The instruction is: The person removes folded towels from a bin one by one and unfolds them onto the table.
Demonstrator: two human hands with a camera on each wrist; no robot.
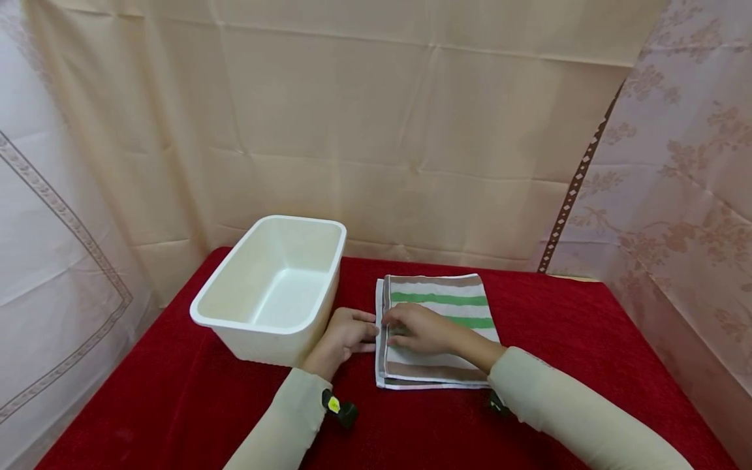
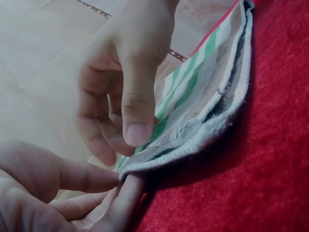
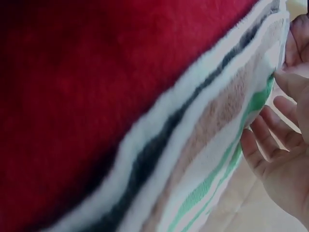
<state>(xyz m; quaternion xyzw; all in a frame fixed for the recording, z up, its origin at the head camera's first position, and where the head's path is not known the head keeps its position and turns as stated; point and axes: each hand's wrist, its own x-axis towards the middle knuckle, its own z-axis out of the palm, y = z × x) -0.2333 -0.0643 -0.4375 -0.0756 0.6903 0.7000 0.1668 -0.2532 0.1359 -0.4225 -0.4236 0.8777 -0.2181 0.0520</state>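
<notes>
A folded towel (image 1: 437,301) with green, white and brown stripes lies flat on the red cloth, its layered edges toward me. My left hand (image 1: 348,334) is at its left edge; in the left wrist view that hand (image 2: 63,193) pinches the edge, one finger tucked under the border. Over the towel's left part, my right hand (image 1: 425,328) has loosely bent fingers, fingertips at the top layer. The right wrist view shows this right hand (image 3: 285,154) with fingers spread against the striped towel (image 3: 217,121) and nothing gripped.
A white rectangular basin (image 1: 220,323) stands left of the towel, right beside my left wrist. Red cloth (image 1: 564,326) covers the table. Beige curtain (image 1: 376,130) hangs behind, and patterned cloth (image 1: 693,196) closes off the right side.
</notes>
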